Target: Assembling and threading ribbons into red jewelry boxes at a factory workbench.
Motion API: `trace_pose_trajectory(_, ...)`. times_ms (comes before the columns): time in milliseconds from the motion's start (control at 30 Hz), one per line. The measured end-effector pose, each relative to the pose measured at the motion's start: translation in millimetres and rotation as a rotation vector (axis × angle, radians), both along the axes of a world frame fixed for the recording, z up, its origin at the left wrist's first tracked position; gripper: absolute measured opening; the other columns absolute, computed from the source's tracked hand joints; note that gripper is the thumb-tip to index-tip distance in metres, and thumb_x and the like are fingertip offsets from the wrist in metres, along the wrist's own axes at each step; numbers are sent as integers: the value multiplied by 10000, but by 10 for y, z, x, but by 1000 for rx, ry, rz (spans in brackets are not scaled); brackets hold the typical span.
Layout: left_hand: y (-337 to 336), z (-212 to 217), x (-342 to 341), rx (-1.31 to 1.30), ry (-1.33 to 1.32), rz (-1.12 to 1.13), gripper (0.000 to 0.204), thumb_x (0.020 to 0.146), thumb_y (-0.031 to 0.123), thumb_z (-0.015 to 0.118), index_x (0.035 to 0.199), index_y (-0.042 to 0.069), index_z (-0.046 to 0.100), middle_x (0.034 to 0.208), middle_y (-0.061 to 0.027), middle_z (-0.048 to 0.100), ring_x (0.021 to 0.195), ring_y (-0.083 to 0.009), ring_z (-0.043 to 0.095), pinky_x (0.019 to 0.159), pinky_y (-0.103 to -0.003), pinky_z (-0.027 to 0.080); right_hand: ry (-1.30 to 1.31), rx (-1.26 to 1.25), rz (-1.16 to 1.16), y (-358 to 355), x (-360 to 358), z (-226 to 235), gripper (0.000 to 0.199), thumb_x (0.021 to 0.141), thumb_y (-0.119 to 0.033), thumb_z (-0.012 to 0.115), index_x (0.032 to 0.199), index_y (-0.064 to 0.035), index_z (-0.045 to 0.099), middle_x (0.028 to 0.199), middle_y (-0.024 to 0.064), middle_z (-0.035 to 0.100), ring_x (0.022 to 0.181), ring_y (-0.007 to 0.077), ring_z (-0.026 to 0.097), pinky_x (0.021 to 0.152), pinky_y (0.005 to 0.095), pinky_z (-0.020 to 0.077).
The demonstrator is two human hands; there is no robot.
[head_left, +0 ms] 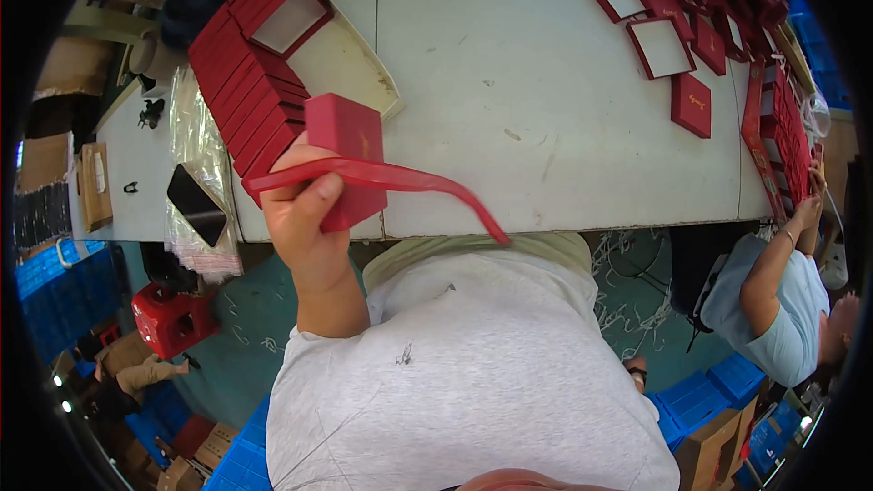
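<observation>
My left hand [309, 191] is closed around a small red box [346, 127] with faint gold lettering, raised over the table's near edge. A glossy red ribbon [427, 180] crosses the hand and the front of the box. Its loose end curves down to the right, and the thumb lies at its lower edge. Just behind the hand stands a slanting row of similar red boxes [245, 82], one of them turned to show a white inside. My right hand is not in view.
A white worktable [546, 145] spans the front. More red boxes [661, 47] heap up at the far right. A phone [197, 205] lies on plastic-wrapped material at left. A co-worker in a light blue shirt [773, 300] stands at right. A red stool [171, 320] sits below left.
</observation>
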State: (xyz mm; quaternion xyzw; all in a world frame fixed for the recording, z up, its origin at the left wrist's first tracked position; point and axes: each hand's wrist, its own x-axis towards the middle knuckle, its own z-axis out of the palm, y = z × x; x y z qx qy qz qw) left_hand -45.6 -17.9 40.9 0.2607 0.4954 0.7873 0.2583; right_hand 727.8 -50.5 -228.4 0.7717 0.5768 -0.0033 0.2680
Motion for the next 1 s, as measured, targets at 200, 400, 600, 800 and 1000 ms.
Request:
trace_pose_trajectory(200, 141, 154, 185, -56, 547, -285, 165, 578, -49, 595, 736, -7, 616, 725, -78, 526, 575, -145, 458, 514, -244, 303, 960, -485, -2, 1661, -2664, 1370, 86, 716, -123, 698, 732, -43, 671, 687, 59, 636, 641, 151, 598, 594, 265, 471)
trace_pose_trajectory(400, 175, 87, 594, 326, 248, -278, 87, 759, 115, 664, 741, 36, 632, 840, -144, 593, 757, -245, 572, 665, -337, 451, 2315, -547, 840, 2240, -5258, 2835, 262, 862, -260, 594, 864, -4, 650, 805, 92, 617, 755, 173, 552, 671, 268, 419)
trace_pose_trajectory(600, -250, -125, 540, 461, 295, -272, 171, 809, 254, 668, 767, 89, 661, 1007, -245, 593, 905, -339, 589, 781, -430, 480, 1804, -1331, 965, 1891, -6124, 3194, 349, 946, -277, 465, 942, 24, 643, 845, 105, 646, 814, 191, 595, 753, 279, 463)
trace_pose_trajectory(800, -275, -14, 592, 297, 388, -149, 136, 668, 97, 745, 728, 9, 660, 895, -201, 636, 805, -307, 637, 716, -355, 510, 1692, -1870, 362, 1632, -6152, 3015, 345, 934, -266, 502, 840, 36, 639, 751, 56, 634, 704, 130, 574, 688, 263, 466)
trace_pose_trajectory(1000, -46, 0, 570, 117, 666, -145, 152, 697, 88, 729, 816, 13, 673, 805, -119, 589, 696, -220, 579, 612, -305, 452, 1967, -1903, 214, 1692, -5931, 2834, 258, 931, -186, 494, 907, 31, 632, 759, 43, 605, 654, 94, 504, 614, 248, 427)
